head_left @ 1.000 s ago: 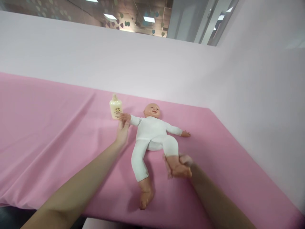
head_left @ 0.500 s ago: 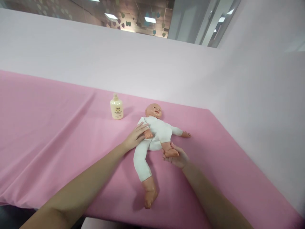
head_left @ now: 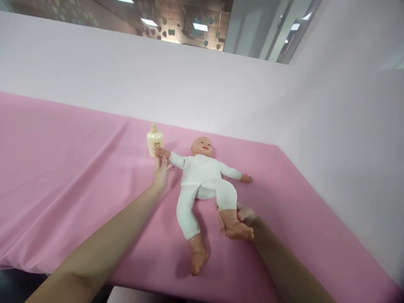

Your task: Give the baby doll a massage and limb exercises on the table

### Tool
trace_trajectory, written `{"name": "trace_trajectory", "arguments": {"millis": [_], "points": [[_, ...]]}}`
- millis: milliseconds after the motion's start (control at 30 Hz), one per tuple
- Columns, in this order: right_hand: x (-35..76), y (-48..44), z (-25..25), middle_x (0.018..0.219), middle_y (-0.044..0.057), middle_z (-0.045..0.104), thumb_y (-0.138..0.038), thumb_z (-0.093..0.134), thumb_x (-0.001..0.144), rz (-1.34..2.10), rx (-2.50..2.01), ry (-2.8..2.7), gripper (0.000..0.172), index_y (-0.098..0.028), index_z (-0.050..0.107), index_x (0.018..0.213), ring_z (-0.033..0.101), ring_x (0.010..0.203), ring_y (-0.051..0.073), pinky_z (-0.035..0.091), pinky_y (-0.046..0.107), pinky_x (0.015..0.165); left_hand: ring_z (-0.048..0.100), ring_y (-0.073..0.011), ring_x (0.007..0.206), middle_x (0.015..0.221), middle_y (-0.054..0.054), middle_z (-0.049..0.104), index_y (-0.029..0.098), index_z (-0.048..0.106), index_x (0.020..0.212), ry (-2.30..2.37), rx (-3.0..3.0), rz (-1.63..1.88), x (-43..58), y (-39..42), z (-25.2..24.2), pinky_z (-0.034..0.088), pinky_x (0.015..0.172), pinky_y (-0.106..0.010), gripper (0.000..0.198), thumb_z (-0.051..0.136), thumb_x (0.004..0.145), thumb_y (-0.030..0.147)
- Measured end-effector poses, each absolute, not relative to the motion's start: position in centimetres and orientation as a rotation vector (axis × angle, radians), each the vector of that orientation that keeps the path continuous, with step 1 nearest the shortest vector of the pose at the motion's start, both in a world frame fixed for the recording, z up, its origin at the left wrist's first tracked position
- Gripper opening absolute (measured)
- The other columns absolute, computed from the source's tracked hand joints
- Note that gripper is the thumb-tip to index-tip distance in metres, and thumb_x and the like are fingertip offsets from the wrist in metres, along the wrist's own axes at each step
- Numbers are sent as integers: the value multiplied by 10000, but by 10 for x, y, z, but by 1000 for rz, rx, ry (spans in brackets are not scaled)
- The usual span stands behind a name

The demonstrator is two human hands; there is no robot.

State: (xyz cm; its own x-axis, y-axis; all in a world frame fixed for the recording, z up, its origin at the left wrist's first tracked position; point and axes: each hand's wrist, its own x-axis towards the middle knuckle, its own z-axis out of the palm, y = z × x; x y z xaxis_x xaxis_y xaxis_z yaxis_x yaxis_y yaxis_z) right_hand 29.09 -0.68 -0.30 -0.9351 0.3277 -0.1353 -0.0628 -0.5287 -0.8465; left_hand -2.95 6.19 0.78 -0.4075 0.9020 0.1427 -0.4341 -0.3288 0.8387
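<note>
Toward the counter's (head_left: 78, 168) back edge, left fingers (head_left: 163, 162) close round the doll's (head_left: 202, 170) hand (head_left: 163, 152) (bottle (head_left: 154, 139) behind); right fingers (head_left: 221, 224) encircle its ankle (head_left: 229, 218).

Your doll (head_left: 202, 185) has a smooth, glossy, plastic-looking head (head_left: 201, 146) and 2 smooth feet (head_left: 198, 256); its torso (head_left: 202, 169) looks like matt cloth. At far left, the bottle (head_left: 154, 139) looks like glossy plastic; the pink cover (head_left: 78, 176) is matt, creased cloth.
</note>
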Motion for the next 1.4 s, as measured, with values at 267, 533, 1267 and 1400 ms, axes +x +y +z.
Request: {"name": "trace_trajectory", "arguments": {"millis": [267, 533, 1267, 1400], "points": [[273, -20, 26, 1033, 89, 754, -323, 896, 620, 2559, -561, -1967, 499, -115, 710, 1033, 697, 1014, 225, 530, 323, 930, 583, -238, 1250, 1402, -137, 531, 235, 556, 1241, 935, 142, 1784, -46, 71, 4, 539, 990, -421, 434, 298, 1028, 512], [267, -24, 34, 1031, 77, 755, -371, 884, 633, 2573, -570, -2004, 443, -106, 742, 959, 684, 1058, 212, 507, 301, 979, 580, -209, 1252, 1375, -77, 578, 245, 578, 1165, 925, 145, 1798, -45, 73, 5, 473, 1081, -415, 241, 449, 1014, 382], [286, -7, 0, 715, 67, 667, -591, 659, 760, 2302, -513, -1295, 476, -162, 653, 966, 657, 675, 209, 549, 427, 809, 547, -239, 1278, 1338, -102, 608, 209, 531, 1326, 1055, 2277, 1372, -23, 39, 7, 417, 1114, -426, 409, 544, 923, 282], [276, -15, 9, 690, 23, 631, -562, 589, 829, 2092, -561, -1198, 474, -141, 665, 1035, 576, 611, 162, 540, 483, 881, 510, -246, 1329, 1366, -116, 597, 204, 541, 1329, 1010, 2490, 1294, -24, 39, 7, 414, 1131, -449, 388, 499, 960, 315]]}}
